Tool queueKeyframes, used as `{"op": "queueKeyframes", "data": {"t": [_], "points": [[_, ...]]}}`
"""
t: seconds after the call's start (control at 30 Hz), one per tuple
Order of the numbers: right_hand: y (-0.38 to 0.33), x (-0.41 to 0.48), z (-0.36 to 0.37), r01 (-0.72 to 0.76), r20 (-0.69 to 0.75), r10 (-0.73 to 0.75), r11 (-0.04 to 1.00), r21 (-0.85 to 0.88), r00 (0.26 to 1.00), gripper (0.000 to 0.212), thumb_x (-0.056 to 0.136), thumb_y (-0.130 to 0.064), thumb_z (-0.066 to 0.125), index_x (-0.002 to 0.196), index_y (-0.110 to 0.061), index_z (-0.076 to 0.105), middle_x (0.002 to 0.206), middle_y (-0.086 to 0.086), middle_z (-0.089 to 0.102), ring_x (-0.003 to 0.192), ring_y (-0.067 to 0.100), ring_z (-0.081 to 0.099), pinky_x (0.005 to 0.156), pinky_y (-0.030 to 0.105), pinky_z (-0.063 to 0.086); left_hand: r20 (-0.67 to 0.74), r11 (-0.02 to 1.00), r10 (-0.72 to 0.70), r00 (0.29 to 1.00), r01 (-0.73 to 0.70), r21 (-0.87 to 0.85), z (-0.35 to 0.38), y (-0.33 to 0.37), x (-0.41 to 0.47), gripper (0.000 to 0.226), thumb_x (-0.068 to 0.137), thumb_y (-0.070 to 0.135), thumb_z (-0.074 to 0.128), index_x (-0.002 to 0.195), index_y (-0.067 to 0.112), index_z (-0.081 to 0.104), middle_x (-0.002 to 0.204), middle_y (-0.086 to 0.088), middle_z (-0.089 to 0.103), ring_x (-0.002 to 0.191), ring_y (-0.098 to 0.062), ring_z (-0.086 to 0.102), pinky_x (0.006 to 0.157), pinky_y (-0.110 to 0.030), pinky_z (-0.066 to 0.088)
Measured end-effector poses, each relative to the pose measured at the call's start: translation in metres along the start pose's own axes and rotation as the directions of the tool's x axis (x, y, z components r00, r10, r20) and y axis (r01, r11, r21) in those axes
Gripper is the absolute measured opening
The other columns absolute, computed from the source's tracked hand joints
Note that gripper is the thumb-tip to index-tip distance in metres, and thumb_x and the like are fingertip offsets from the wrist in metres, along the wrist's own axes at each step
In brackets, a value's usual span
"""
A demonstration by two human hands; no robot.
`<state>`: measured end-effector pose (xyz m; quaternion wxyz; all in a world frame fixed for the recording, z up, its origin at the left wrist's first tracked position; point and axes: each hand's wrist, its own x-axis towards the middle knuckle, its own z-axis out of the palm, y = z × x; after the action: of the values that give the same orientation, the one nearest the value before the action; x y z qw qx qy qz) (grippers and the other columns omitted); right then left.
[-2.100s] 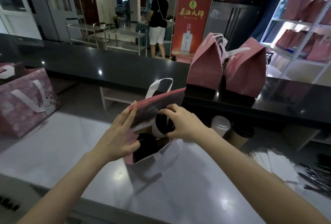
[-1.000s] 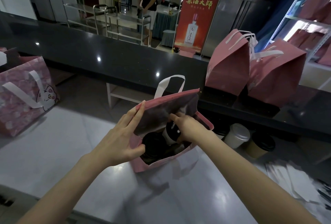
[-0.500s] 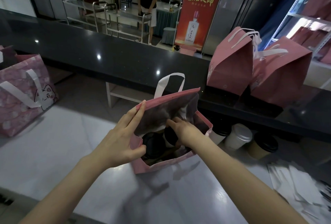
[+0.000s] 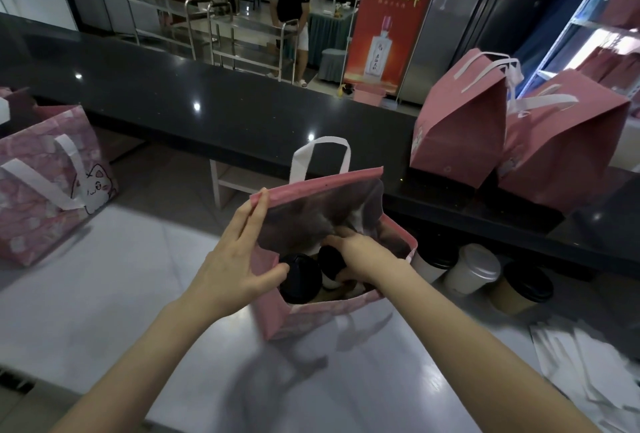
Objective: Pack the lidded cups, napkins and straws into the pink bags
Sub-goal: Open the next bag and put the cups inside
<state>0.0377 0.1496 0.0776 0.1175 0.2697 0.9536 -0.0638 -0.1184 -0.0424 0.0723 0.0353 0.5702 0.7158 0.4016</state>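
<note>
**While second cup settles: bag, hands, stock**

As seated now: second cup (image 4: 331, 261), black lid up, long axis upright, low inside the open bag (image 4: 311, 316), touching or just beside the first cup (image 4: 300, 277) on its left; contact not clear. Lies directly under and left of the right fingers, so any release or nudge runs straight down, not sideways.

Right hand (image 4: 363, 256): reaching in over the near rim, fingers curled down around the second cup's right side and top. Hold appears loose; whether gripping or just letting go cannot be told, fingertips hidden behind the lid.

Left hand (image 4: 239, 259): outside the bag, left wall pinched between thumb inside and flat fingers outside, upper edge pulled up and left to keep the mouth open. Holding fabric only, no cup.

Nearer hand to the cup: right, by far. Left occupied as spreader.

Bag: standing on the pale counter (image 4: 104, 294), handle (image 4: 320, 155) upright at the far side.

Remaining stock, right of bag: white-lidded cup (image 4: 472, 271), black-lidded cup (image 4: 523, 289), another partly hidden behind the bag wall. Napkins (image 4: 581, 360) near the right edge; straws not made out.

Judged step: seating the second cup; napkins and straws not yet in.

Further out: two closed bags (image 4: 460, 135) on the dark ledge, cat-print bag (image 4: 45, 183) at left.
</note>
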Motion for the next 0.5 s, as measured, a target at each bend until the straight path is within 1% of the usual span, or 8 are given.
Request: {"op": "queueKeyframes", "data": {"t": [0.07, 0.13, 0.17, 0.23, 0.3, 0.33, 0.4, 0.5], "points": [[-0.002, -0.013, -0.012, 0.028, -0.097, -0.022, 0.998, 0.063, 0.995, 0.058, 0.083, -0.030, 0.070, 0.136, -0.027, 0.047, 0.146, 0.001, 0.037, 0.124, 0.027, 0.048, 0.100, 0.040, 0.045, -0.038, 0.999, -0.044, 0.998, 0.044, -0.003, 0.000, -0.002, 0.004, 0.099, 0.072, 0.062, 0.054, 0.150, 0.048, -0.004, 0.153, 0.023, 0.006, 0.125, -0.015, 0.046, 0.085, -0.034, 0.054], [-0.006, -0.030, -0.027, 0.080, -0.196, -0.054, 0.989, 0.126, 0.979, 0.038, 0.089, -0.040, 0.061, 0.124, -0.026, 0.059, 0.135, -0.003, 0.048, 0.115, 0.018, 0.054, 0.095, 0.035, 0.047, -0.061, 0.997, -0.082, 0.995, 0.082, 0.006, 0.001, -0.003, 0.007, 0.097, 0.074, 0.063, 0.054, 0.150, 0.047, -0.004, 0.154, 0.019, 0.009, 0.129, -0.018, 0.044, 0.089, -0.039, 0.053], [-0.008, -0.041, -0.034, 0.101, -0.227, -0.062, 0.982, 0.162, 0.972, 0.034, 0.090, -0.046, 0.056, 0.117, -0.027, 0.063, 0.127, -0.006, 0.052, 0.109, 0.013, 0.056, 0.092, 0.032, 0.049, -0.070, 0.995, -0.100, 0.992, 0.101, 0.011, 0.002, -0.004, 0.009, 0.096, 0.075, 0.064, 0.054, 0.150, 0.047, -0.005, 0.154, 0.017, 0.009, 0.130, -0.020, 0.043, 0.090, -0.041, 0.052], [-0.012, -0.065, -0.044, 0.131, -0.236, -0.074, 0.962, 0.238, 0.969, 0.040, 0.087, -0.061, 0.047, 0.109, -0.033, 0.066, 0.112, -0.013, 0.058, 0.099, 0.004, 0.056, 0.086, 0.027, 0.049, -0.079, 0.991, -0.134, 0.988, 0.135, 0.015, 0.003, -0.004, 0.011, 0.095, 0.079, 0.067, 0.054, 0.149, 0.047, -0.007, 0.155, 0.013, 0.010, 0.132, -0.024, 0.042, 0.093, -0.044, 0.050], [-0.015, -0.086, -0.045, 0.170, -0.218, -0.122, 0.962, 0.215, 0.968, 0.045, 0.083, -0.068, 0.047, 0.110, -0.037, 0.064, 0.108, -0.017, 0.060, 0.098, 0.000, 0.053, 0.086, 0.023, 0.045, -0.080, 0.987, -0.155, 0.985, 0.157, 0.017, 0.003, -0.004, 0.011, 0.096, 0.078, 0.074, 0.048, 0.150, 0.046, -0.008, 0.156, 0.011, 0.010, 0.134, -0.027, 0.040, 0.096, -0.045, 0.048], [-0.016, -0.093, -0.043, 0.177, -0.217, -0.142, 0.972, 0.155, 0.966, 0.043, 0.083, -0.066, 0.051, 0.112, -0.036, 0.064, 0.108, -0.016, 0.061, 0.099, 0.001, 0.052, 0.089, 0.022, 0.042, -0.078, 0.986, -0.162, 0.984, 0.164, 0.018, 0.003, -0.004, 0.010, 0.097, 0.074, 0.078, 0.043, 0.150, 0.045, -0.008, 0.156, 0.011, 0.010, 0.134, -0.027, 0.040, 0.096, -0.045, 0.048], [-0.016, -0.102, -0.037, 0.165, -0.258, -0.150, 0.985, 0.040, 0.955, 0.032, 0.086, -0.050, 0.060, 0.114, -0.034, 0.065, 0.108, -0.012, 0.063, 0.102, 0.007, 0.050, 0.095, 0.024, 0.035, -0.066, 0.986, -0.165, 0.984, 0.167, 0.010, 0.002, -0.003, 0.008, 0.099, 0.070, 0.082, 0.037, 0.150, 0.045, -0.008, 0.156, 0.010, 0.011, 0.134, -0.026, 0.040, 0.095, -0.044, 0.048], [-0.016, -0.108, -0.028, 0.130, -0.413, -0.125, 0.991, -0.015, 0.902, 0.015, 0.089, -0.023, 0.065, 0.103, -0.024, 0.072, 0.098, -0.005, 0.067, 0.097, 0.016, 0.056, 0.095, 0.032, 0.038, -0.055, 0.990, -0.144, 0.988, 0.144, -0.002, 0.000, -0.003, 0.002, 0.096, 0.074, 0.083, 0.042, 0.147, 0.051, -0.011, 0.156, 0.008, 0.015, 0.130, -0.025, 0.044, 0.090, -0.043, 0.051]]}}
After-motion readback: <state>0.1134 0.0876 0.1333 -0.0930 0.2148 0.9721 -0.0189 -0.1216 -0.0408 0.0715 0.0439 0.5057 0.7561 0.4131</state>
